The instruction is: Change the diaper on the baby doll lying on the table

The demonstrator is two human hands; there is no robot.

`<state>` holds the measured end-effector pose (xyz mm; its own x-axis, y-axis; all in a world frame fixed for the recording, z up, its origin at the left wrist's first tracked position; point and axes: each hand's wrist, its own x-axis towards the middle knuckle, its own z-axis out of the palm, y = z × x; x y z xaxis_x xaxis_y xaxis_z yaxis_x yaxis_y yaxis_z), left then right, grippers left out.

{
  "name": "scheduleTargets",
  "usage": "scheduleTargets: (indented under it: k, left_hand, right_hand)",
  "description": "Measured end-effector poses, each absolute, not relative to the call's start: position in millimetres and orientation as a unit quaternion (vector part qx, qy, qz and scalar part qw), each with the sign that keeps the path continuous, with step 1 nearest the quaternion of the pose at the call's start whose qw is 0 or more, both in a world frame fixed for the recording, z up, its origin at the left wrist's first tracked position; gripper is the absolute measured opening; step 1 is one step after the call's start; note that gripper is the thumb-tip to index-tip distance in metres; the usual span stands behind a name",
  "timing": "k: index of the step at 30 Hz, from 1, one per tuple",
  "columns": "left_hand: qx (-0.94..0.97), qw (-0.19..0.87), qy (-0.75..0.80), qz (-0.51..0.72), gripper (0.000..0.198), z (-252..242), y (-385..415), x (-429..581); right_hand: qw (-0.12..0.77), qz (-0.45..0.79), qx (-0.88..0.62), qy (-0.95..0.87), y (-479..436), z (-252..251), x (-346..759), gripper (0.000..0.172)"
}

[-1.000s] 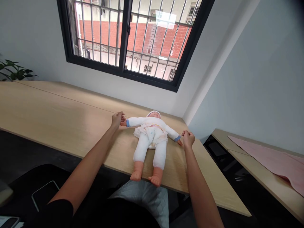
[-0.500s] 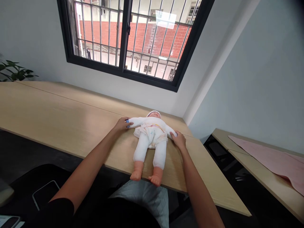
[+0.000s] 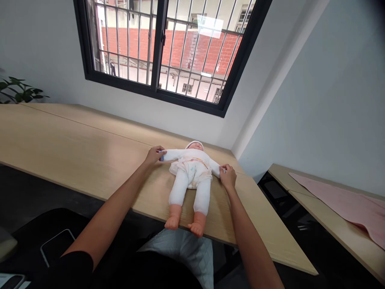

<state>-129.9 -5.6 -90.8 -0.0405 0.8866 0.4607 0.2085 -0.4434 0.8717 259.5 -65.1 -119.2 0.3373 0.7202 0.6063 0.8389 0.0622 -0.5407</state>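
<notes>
Feet (image 3: 172, 222) at the near edge of the desk (image 3: 99, 160) and head (image 3: 196, 146) toward the far edge, the doll (image 3: 192, 170) lies lengthwise between left hand (image 3: 155, 154) and right hand (image 3: 228, 176), each pinching a sleeve end (image 3: 169, 155).

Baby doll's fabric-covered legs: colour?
The baby doll's fabric-covered legs are white; best seen in the head view.

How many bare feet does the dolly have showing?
2: one foot, and another foot just right of it in the picture, both by the table edge. Neither is hidden.
</notes>
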Motion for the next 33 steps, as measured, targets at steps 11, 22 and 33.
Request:
scheduleTargets:
  k: [11,22,33]
  left_hand:
    - [0.695,0.143,0.491,0.506,0.032,-90,-10,-131]
    - [0.811,-0.015,0.492,0.315,0.054,-89,-36,-109]
    - [0.794,-0.032,0.545,0.266,0.047,-86,-35,-113]
  right_hand:
    - [0.494,-0.072,-0.684,-0.532,-65,-115,265,0.03]
    - [0.275,-0.122,-0.672,-0.677,-71,-122,231,0.051]
    - [0.23,-0.108,-0.718,-0.648,-75,-117,239,0.054]
